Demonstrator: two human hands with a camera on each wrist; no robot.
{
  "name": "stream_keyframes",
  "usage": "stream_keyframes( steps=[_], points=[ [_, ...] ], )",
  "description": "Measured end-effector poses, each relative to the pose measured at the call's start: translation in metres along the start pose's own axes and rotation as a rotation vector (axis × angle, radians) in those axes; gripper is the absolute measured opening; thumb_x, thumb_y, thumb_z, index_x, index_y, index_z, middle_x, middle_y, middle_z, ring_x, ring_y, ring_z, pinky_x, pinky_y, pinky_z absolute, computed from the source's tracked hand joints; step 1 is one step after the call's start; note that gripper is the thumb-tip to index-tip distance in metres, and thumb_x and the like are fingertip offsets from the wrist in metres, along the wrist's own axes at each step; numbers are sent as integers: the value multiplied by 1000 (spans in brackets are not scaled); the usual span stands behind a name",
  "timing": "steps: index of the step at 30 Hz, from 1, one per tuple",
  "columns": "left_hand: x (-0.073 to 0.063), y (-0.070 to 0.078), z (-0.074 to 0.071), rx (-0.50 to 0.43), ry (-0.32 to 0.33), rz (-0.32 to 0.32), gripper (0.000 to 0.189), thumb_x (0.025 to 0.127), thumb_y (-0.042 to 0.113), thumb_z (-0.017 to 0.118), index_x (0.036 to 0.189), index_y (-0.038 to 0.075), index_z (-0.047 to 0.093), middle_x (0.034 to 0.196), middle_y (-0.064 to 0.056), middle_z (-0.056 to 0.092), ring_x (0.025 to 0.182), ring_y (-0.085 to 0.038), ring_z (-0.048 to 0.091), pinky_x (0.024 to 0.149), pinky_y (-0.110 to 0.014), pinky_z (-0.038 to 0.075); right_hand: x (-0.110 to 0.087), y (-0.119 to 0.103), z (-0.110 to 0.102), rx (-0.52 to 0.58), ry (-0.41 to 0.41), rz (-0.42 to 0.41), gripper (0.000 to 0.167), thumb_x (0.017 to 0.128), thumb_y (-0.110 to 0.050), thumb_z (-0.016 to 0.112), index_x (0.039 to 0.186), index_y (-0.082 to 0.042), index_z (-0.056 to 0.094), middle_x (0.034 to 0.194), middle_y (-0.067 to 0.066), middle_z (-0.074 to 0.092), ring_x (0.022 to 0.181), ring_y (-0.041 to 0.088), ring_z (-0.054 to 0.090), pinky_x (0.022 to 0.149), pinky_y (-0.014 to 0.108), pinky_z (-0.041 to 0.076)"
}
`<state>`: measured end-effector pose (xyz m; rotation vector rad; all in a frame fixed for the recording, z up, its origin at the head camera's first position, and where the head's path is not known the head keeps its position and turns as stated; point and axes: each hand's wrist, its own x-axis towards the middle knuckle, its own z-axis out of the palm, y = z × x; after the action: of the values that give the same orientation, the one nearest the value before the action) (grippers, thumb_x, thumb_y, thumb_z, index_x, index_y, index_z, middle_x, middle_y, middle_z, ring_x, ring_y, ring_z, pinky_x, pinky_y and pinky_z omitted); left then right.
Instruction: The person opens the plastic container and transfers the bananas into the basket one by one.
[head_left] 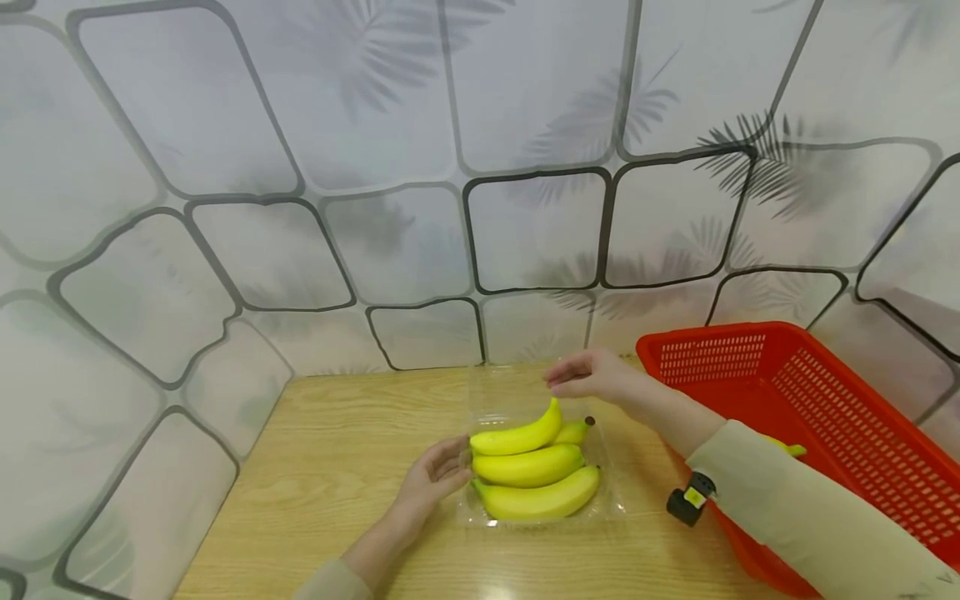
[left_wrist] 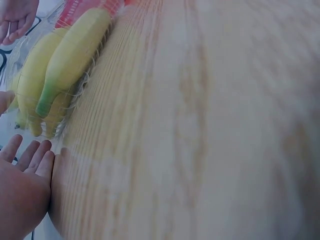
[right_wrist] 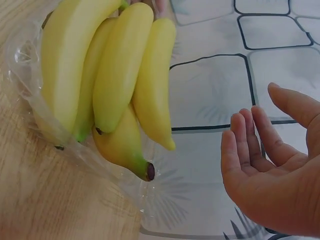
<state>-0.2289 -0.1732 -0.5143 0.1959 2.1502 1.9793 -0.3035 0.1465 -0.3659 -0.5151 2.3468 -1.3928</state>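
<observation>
Several yellow bananas (head_left: 536, 500) lie piled in a clear plastic container (head_left: 491, 523) on the table. The container's clear lid (head_left: 498, 387) leans back on its far side. My left hand (head_left: 429, 487) is at the container's left end, fingers loosely extended beside the banana tips. Over the far right of the container hovers my right hand (head_left: 600, 379), just above the upturned tip of the rearmost banana. In the right wrist view that right hand (right_wrist: 275, 185) has its fingers spread apart from the bananas, holding nothing.
A red plastic basket (head_left: 720, 360) with perforated walls stands on the right, under my right forearm. Inside it, a yellow banana (head_left: 783, 446) shows partly behind the sleeve. Patterned wall covering (head_left: 405, 242) rises behind the wooden table (head_left: 337, 442).
</observation>
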Motion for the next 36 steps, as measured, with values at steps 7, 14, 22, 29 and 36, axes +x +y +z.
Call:
stream_keyframes(
  steps=[7, 14, 22, 29, 36],
  points=[
    [-1, 0, 0, -6, 2, -4, 63, 101, 14, 71, 156, -2, 43, 163, -23, 46, 145, -37, 51, 112, -14, 50, 5, 6, 6, -13, -1, 28, 38, 101, -10, 70, 133, 10, 66, 130, 25, 74, 119, 29, 71, 117, 54, 51],
    [-3, 0, 1, -6, 8, -1, 63, 101, 13, 71, 156, -4, 43, 163, -25, 45, 145, -38, 51, 116, -20, 49, 11, 18, 7, -2, 14, 78, 41, 102, -11, 70, 136, 10, 64, 135, 28, 70, 122, 33, 69, 118, 55, 51],
    [-4, 0, 1, -1, 13, 3, 63, 101, 12, 70, 156, -3, 44, 164, -24, 45, 146, -39, 51, 118, -23, 48, 15, 29, 9, 7, 40, 82, 43, 100, -8, 70, 135, 15, 62, 130, 29, 72, 116, 28, 71, 107, 39, 59],
    [-3, 0, 1, -11, 12, 6, 63, 101, 11, 70, 156, -4, 44, 164, -24, 45, 146, -40, 51, 117, -22, 49, 17, 36, 10, 51, 64, 88, 41, 100, -5, 68, 135, 16, 61, 129, 31, 71, 108, 18, 72, 100, 31, 61],
    [-2, 0, 0, -1, 3, 5, 64, 101, 13, 71, 157, -3, 43, 165, -24, 44, 147, -39, 50, 117, -21, 49, 18, 44, 13, 38, 47, 126, 47, 101, -9, 68, 139, 15, 57, 137, 31, 67, 113, 21, 70, 103, 35, 61]
  ],
)
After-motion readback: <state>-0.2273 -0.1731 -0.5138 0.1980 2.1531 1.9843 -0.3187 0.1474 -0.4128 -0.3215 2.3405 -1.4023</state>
